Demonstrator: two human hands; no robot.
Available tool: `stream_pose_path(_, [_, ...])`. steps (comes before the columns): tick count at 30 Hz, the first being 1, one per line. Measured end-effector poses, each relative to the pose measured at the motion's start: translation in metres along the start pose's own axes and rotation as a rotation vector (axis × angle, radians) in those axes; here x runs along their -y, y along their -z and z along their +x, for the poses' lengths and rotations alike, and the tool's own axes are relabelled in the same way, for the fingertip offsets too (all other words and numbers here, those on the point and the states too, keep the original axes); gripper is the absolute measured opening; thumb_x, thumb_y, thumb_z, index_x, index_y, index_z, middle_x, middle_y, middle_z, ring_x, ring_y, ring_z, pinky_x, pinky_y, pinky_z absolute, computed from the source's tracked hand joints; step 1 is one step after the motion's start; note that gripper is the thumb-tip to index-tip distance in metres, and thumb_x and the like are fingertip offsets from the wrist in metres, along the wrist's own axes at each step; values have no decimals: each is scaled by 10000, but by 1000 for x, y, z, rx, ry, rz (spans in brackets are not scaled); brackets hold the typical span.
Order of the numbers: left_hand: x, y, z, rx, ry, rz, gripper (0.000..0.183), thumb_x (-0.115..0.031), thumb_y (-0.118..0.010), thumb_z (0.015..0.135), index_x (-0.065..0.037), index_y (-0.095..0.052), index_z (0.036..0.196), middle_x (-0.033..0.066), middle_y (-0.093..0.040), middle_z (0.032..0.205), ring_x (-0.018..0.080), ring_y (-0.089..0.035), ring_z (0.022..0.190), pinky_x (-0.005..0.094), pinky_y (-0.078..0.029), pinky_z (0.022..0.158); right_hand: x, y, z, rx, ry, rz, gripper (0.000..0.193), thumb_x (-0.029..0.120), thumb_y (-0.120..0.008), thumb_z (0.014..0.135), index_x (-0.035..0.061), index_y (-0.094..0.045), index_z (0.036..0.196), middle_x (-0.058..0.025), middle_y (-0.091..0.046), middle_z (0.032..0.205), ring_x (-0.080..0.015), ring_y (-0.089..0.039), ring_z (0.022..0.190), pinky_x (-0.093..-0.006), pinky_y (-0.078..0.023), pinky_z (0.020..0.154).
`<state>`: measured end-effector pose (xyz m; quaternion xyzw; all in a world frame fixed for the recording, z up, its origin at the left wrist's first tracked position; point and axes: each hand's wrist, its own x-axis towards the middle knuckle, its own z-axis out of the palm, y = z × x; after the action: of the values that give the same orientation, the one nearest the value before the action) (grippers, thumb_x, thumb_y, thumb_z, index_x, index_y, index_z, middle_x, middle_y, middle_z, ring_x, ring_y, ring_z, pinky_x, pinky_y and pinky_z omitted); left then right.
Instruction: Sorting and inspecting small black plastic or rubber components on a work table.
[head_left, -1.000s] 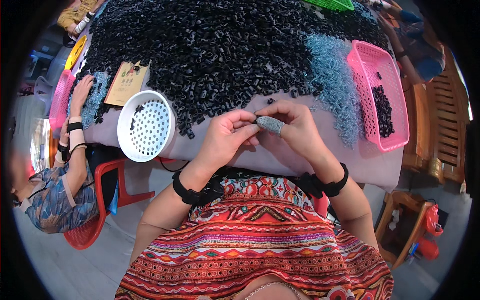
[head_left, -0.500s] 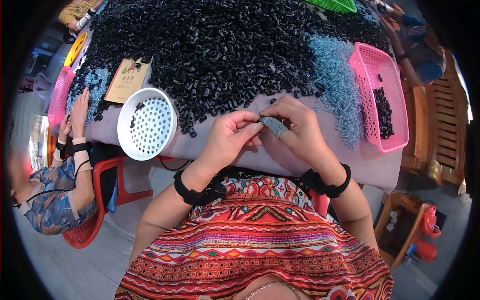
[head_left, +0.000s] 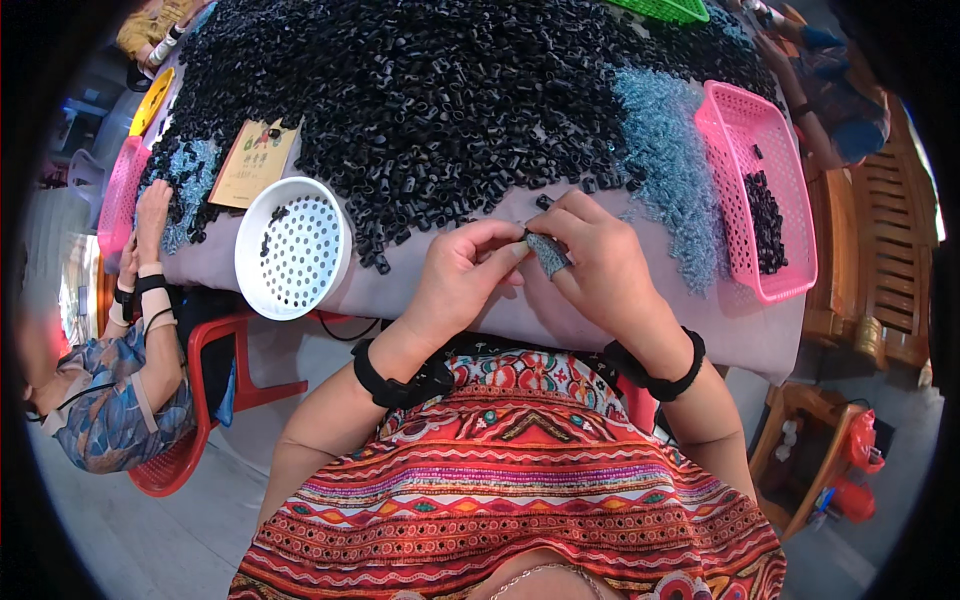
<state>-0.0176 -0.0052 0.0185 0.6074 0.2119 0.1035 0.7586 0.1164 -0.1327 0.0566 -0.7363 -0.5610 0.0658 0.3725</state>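
Note:
My left hand (head_left: 458,272) and my right hand (head_left: 608,258) meet above the near edge of the cloth-covered table. Between their fingertips is a small black plastic piece (head_left: 527,236), mostly hidden by the fingers. My left thumb and forefinger pinch it from one side, my right fingers from the other. A grey speckled cover (head_left: 547,255) wraps my right thumb. Just beyond my hands spreads a large heap of short black tubular pieces (head_left: 430,120). To its right lies a pile of small clear bluish parts (head_left: 665,170).
A white perforated basin (head_left: 246,285) stands left, beside a booklet (head_left: 250,175). On the right sits a pink basket (head_left: 722,150) with black pieces inside. A green basket (head_left: 670,8) is at the far edge. Another person's hands (head_left: 152,225) work at the left; another person sits far right.
My right thumb has bent and shifted slightly left against the small piece. Both hands otherwise stay in place. The hands of the person at the left have moved a little.

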Motion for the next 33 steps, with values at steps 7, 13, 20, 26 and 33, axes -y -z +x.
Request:
stream_pose_path(7, [2,1,2,3,-4,-62,139,-64,-600,944,7,-662,1046,38,-680,872,75,-629,717,211,-517,641,4,5,-1,33,-64,77,190,60,-673,732,57,-684,922,-132,-603,891,-353,-633,781,-435,-517,675])
stream_pose_path(13, [-2,-2,5,0,-31,-147,143,-104,-612,923,-33,-687,1022,-12,-668,830,17,-518,665,176,-380,593,3,-6,-2,119,-32,-15,265,97,-690,732,51,-622,984,-116,-606,872,-317,-650,780,-424,-523,645])
stream_pose_path(20, [-4,-3,6,50,30,-87,182,-135,-577,968,-8,-685,1041,-28,-661,861,30,-566,744,182,-444,680,-2,-12,-3,68,9,-261,273,93,-706,716,59,-599,964,-108,-594,855,-326,-635,731,-424,-506,588])
stream_pose_path(26, [-5,1,5,165,131,-42,212,-146,-572,983,12,-692,1058,-12,-673,879,49,-604,777,220,-502,705,-7,-8,-6,115,53,-264,238,91,-691,726,47,-593,939,-117,-583,830,-333,-626,693,-428,-504,577])
stream_pose_path(33, [2,-7,-1,66,4,365,176,-111,-617,950,33,-709,994,-10,-675,787,25,-556,711,208,-449,625,-10,-10,-15,208,68,-335,283,216,-735,692,42,-577,849,-125,-601,822,-323,-642,663,-411,-527,571])
